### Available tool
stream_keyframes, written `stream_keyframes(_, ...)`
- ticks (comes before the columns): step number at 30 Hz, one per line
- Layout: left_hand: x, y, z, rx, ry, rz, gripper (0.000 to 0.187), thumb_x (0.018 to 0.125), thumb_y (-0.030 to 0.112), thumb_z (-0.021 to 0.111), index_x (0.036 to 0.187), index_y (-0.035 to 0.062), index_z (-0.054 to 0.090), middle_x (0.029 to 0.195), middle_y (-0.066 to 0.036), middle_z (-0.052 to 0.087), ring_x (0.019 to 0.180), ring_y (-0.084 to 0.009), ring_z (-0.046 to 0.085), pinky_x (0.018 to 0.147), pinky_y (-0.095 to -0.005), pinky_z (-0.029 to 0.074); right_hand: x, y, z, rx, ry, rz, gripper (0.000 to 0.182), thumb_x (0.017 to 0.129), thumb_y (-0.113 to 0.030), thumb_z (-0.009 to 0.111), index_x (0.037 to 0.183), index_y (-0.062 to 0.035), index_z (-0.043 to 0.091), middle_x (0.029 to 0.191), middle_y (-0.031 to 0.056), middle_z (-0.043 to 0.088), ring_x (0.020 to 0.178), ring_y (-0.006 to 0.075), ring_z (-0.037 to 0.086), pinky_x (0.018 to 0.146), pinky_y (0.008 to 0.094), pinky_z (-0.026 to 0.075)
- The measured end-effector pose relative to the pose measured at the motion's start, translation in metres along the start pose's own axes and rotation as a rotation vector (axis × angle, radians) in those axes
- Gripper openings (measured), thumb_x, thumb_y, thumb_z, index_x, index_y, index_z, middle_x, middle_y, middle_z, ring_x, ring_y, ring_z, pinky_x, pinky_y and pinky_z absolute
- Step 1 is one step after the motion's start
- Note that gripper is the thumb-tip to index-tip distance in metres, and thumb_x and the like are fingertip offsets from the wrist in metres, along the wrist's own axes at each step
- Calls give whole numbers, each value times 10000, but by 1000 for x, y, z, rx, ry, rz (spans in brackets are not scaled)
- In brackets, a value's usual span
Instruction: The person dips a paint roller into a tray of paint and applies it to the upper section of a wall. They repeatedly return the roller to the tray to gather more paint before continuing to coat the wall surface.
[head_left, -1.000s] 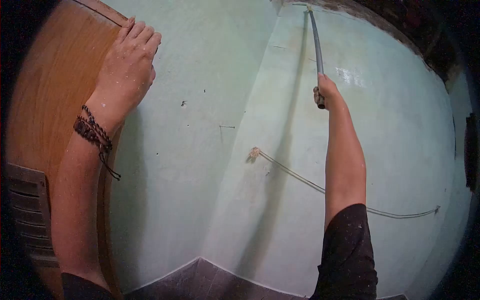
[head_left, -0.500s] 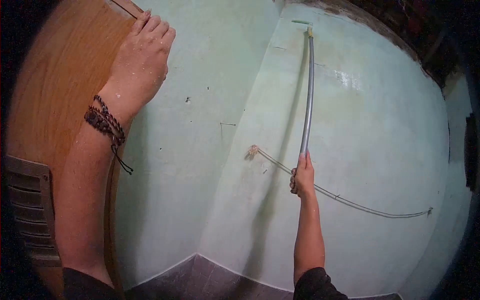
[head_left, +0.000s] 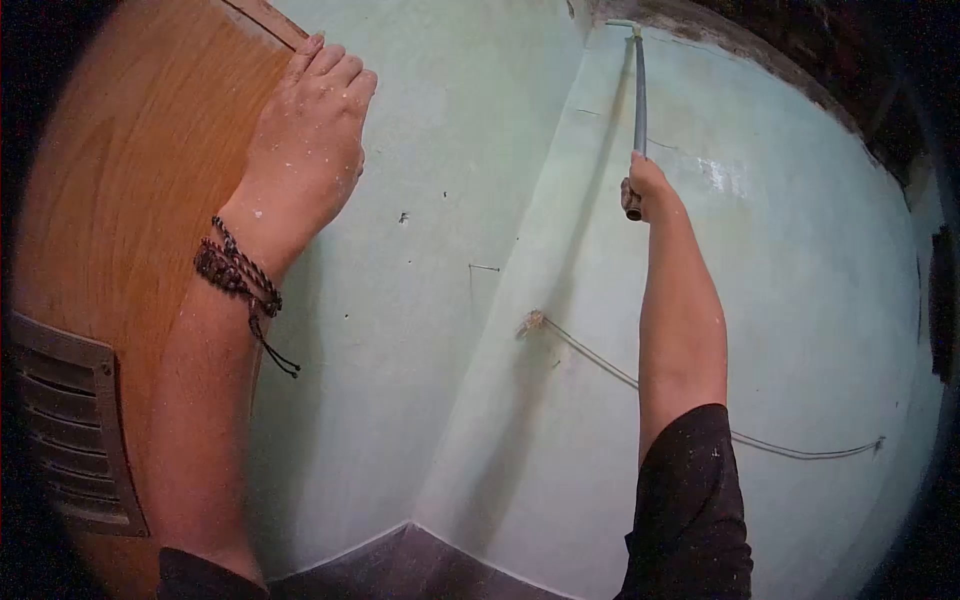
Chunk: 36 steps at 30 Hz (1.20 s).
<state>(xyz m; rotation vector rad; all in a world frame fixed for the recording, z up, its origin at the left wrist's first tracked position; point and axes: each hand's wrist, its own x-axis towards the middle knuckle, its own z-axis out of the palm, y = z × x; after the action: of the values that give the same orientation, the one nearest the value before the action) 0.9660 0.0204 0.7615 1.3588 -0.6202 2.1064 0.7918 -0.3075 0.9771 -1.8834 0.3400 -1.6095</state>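
My right hand (head_left: 648, 182) is raised and wrapped around the lower end of a grey paint roller pole (head_left: 641, 95). At the far end of the pole, the paint roller (head_left: 620, 23) is up by the top of the pale green wall (head_left: 800, 270), close to the corner. My left hand (head_left: 315, 130), speckled with paint and with braided bracelets at the wrist, is closed over the upper edge of a wooden panel like a door (head_left: 150, 170). Its fingertips are partly hidden.
A slatted vent (head_left: 75, 430) is set low in the wooden panel. A cord (head_left: 590, 358) hangs across the right wall, passing behind my right arm. Small holes and a nail (head_left: 484, 267) mark the left wall. Dark floor (head_left: 400, 570) shows below the corner.
My right hand has moved up, carrying the roller higher to the wall's top edge. The view has shifted slightly. My left hand still grips the panel edge.
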Motion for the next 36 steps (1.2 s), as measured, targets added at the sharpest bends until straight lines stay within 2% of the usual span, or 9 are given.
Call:
stream_keyframes(9,1,0,-3,1,-24,-11,402,639,-48,573,1037,-7,534,1112,-139,543,1182,-295,441,1114,-411,243,-64,189,18,-191,164,-257,324,963,-363,374,1116,-88,452,636,63,486,475,161,470,426,328,410)
stream_keyframes(10,0,1,-4,-11,-24,-9,402,639,-48,573,1037,-7,534,1112,-139,543,1182,-295,441,1114,-411,243,-106,183,18,-208,120,-155,413,958,-312,363,1265,-43,427,1117,217,563,1036,344,542,879,406,414)
stream_keyframes(12,1,3,-5,-20,-51,-43,411,642,-52,563,1050,-6,534,1123,-137,542,1185,-293,439,1114,-409,241,-140,200,18,-176,110,-92,520,962,-326,363,1384,-28,302,1303,227,461,1219,348,440,997,380,349)
stream_keyframes(22,1,0,-2,-17,-42,-40,419,646,-56,555,1062,-8,534,1128,-138,541,1187,-287,440,1115,-405,240,-21,74,25,-233,63,-289,564,934,-313,376,1418,-70,219,1090,223,550,937,306,568,796,425,451)
stream_keyframes(23,0,0,0,-7,-11,-32,421,643,-54,562,1060,-4,536,1125,-136,542,1184,-287,442,1114,-405,243,18,69,27,-180,105,-335,270,948,-313,368,1154,-140,393,657,74,449,527,187,453,428,348,400)
stream_keyframes(24,-1,0,1,3,20,-26,422,641,-52,569,1059,0,537,1122,-134,543,1182,-287,443,1112,-406,246,57,61,27,-142,97,-269,248,949,-309,367,1135,-145,381,649,67,434,507,181,436,407,348,384)
stream_keyframes(30,0,0,-3,6,-11,-7,430,630,-37,597,1053,8,543,1121,-133,547,1176,-290,450,1109,-410,250,18,5,55,-75,68,-137,292,952,-320,334,1178,-138,371,635,63,431,487,172,420,412,351,382)
stream_keyframes(35,-2,1,-2,-28,32,8,415,631,-40,590,1042,3,543,1114,-137,551,1172,-296,453,1105,-414,255,11,116,55,-173,117,-232,491,950,-318,372,1402,-193,225,643,65,475,489,179,459,420,352,404)
stream_keyframes(36,-1,1,-3,-47,72,18,411,631,-40,587,1037,0,543,1112,-139,551,1171,-298,453,1104,-415,256,-25,124,57,-158,100,-148,504,942,-309,373,1405,-168,233,918,133,503,761,262,503,648,388,417)
